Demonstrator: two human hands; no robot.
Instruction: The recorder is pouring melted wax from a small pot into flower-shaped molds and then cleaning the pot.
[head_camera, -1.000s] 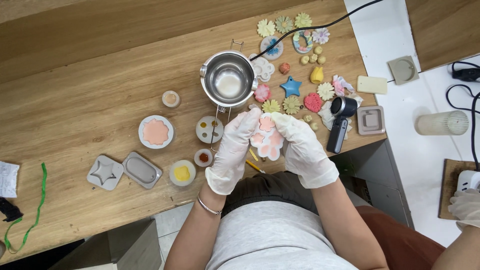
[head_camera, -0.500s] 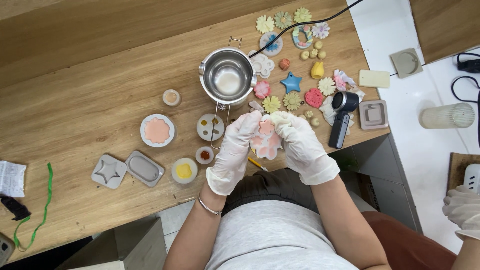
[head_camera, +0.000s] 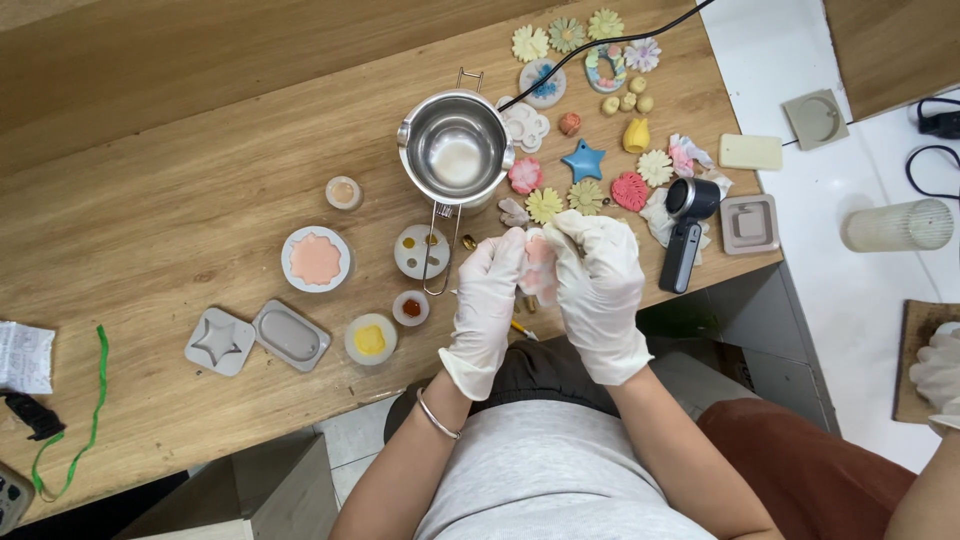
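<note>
Upright, pink mould (head_camera: 540, 262), gloved hands (head_camera: 487, 300) pinching sides

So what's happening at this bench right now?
A person in white gloves sits at a wooden table, both hands pinching a small pink-and-white mould between them: left hand, right hand. Beyond the hands stands a metal melting pot, with finished coloured flower, star and heart pieces spread to its right. Filled and empty silicone moulds lie to the left. Another person's gloved hand shows at the right edge.
</note>
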